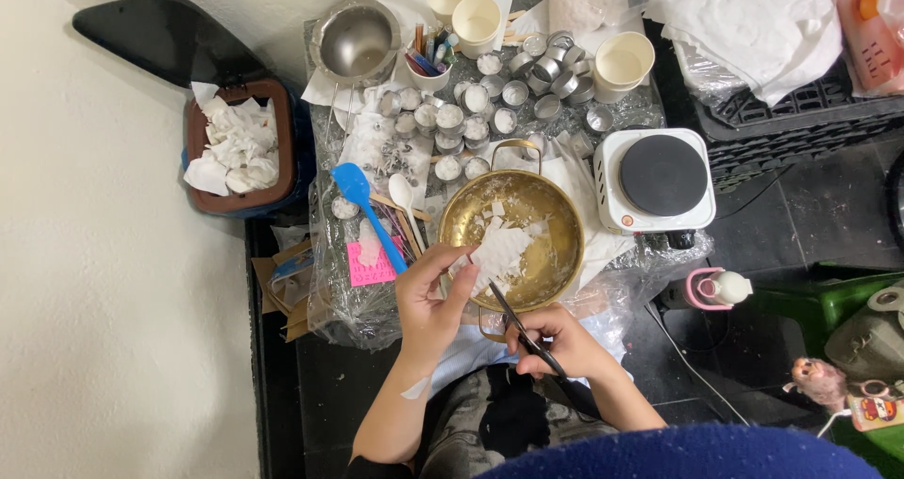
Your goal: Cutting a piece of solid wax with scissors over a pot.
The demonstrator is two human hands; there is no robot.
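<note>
My left hand (431, 295) pinches a flat white wax slab (497, 253) over a brass-coloured pot (556, 217) that holds several white wax pieces. My right hand (556, 340) grips black scissors (516, 321), whose blades point up-left toward the slab's lower edge. Both hands hover at the pot's near rim, above my lap.
Behind the pot stand several small metal candle tins (476, 102), three paper cups (621, 60), a steel bowl (358, 41) and a cup of pens. A blue spatula (363, 201) and white spoon lie at left. A white hot plate (659, 176) sits right. A bin with tissues (235, 145) stands far left.
</note>
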